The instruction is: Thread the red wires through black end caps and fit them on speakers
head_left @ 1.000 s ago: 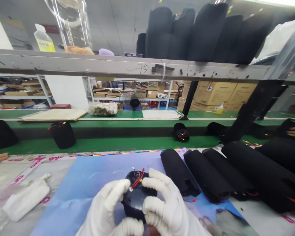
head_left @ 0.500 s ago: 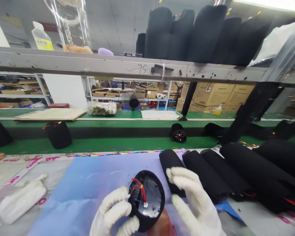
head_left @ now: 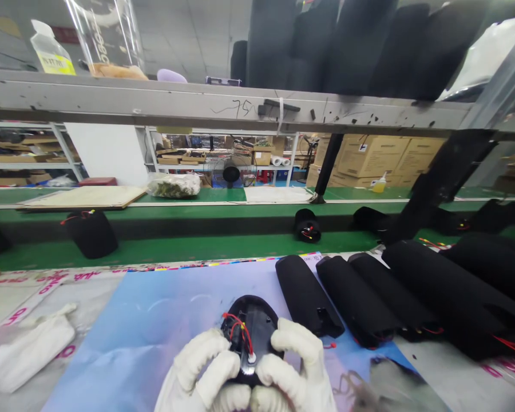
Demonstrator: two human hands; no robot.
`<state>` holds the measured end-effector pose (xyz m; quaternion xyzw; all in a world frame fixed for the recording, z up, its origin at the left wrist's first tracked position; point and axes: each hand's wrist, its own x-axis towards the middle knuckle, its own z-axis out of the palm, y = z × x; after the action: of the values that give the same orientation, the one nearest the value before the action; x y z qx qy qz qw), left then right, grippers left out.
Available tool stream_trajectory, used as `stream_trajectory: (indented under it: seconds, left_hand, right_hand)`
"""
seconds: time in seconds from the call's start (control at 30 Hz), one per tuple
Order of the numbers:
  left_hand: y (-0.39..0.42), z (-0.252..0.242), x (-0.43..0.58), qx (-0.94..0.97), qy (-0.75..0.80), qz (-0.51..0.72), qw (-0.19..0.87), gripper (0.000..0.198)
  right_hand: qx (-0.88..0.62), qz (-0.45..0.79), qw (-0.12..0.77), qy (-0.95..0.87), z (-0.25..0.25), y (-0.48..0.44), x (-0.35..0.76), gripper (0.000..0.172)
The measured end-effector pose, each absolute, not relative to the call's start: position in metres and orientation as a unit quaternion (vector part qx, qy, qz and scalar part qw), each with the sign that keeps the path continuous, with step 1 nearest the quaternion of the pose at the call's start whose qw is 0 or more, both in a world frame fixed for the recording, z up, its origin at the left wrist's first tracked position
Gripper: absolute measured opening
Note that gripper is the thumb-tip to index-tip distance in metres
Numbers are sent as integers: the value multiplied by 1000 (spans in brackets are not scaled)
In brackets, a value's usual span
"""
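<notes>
A left hand (head_left: 193, 366) in a white fabric glove is curling closed around the near edge of a black oval plastic housing (head_left: 257, 315), and a right hand (head_left: 294, 366), gloved the same way, is closing on its other side, so both are gripping it over a glossy blue sheet (head_left: 111, 355). Thin red wires (head_left: 239, 329) are looping across the housing's dark, moulded face towards a small white terminal (head_left: 252, 357). Just beside the right hand, long black foam sleeves (head_left: 356, 297) are lying side by side on the sheet, their soft, matte surfaces almost touching. A crumpled white cloth (head_left: 30, 355) is resting left of the sheet on clear plastic sheeting (head_left: 17, 297) marked with pink lettering too blurred to read. Beyond, a green conveyor belt (head_left: 189, 249) is carrying black fabric-covered pieces (head_left: 91, 233) with red wires showing. A grey metal beam (head_left: 163, 100) is bearing a hand-scrawled "75" in dark marker, and on the shelf above, a plastic bottle (head_left: 51, 48) is standing with a yellow label whose print is too small to read
</notes>
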<state>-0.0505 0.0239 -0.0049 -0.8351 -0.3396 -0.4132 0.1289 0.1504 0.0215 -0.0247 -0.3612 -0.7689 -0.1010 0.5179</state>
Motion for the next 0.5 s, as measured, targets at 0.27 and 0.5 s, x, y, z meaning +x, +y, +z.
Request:
stream_trajectory:
  seconds: [0.27, 0.5]
  left_hand:
    - [39, 39, -42, -884, -237, -400, 48, 15]
    - [26, 24, -52, -824, -379, -413, -84, 18]
  right_hand:
    - [-290, 40, 499, -816, 12, 40, 162, 39]
    - [-268, 56, 482, -832, 5, 44, 168, 27]
